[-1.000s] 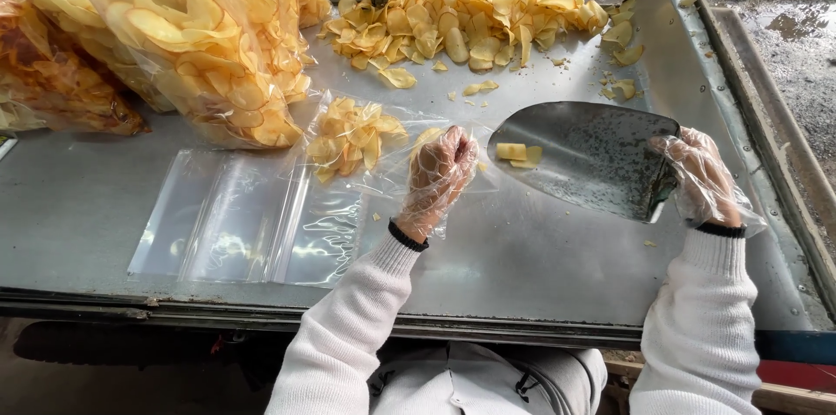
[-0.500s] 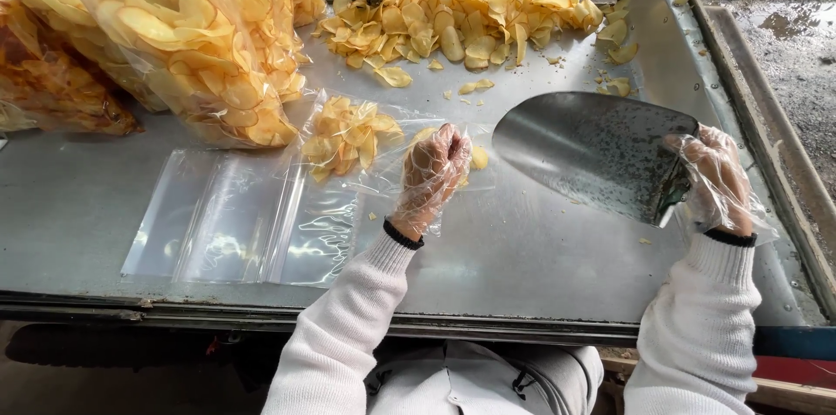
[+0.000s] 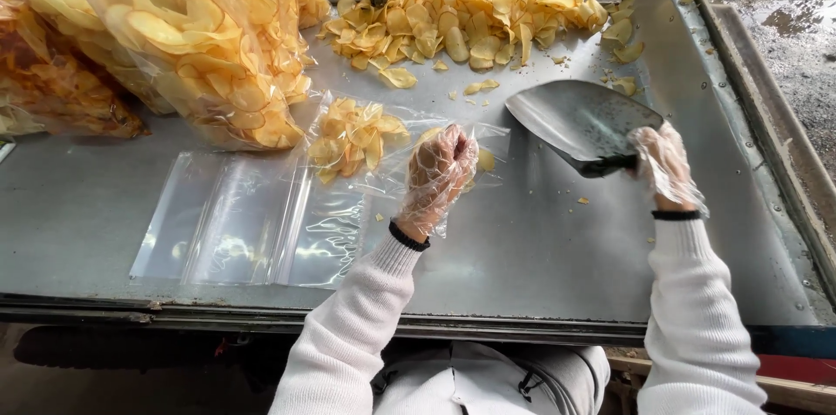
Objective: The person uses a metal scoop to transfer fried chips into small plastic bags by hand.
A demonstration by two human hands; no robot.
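chip bag (image 3: 366,141) | left hand (image 3: 438,173) grips mouth | right hand (image 3: 664,164) holds scoop (image 3: 579,119)

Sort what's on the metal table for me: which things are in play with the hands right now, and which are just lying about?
In play: left hand holding the small clear bag with chips; right hand gripping the metal scoop; loose chip pile.

Lying about: flat empty bags; large filled chip bags; stray crumbs.
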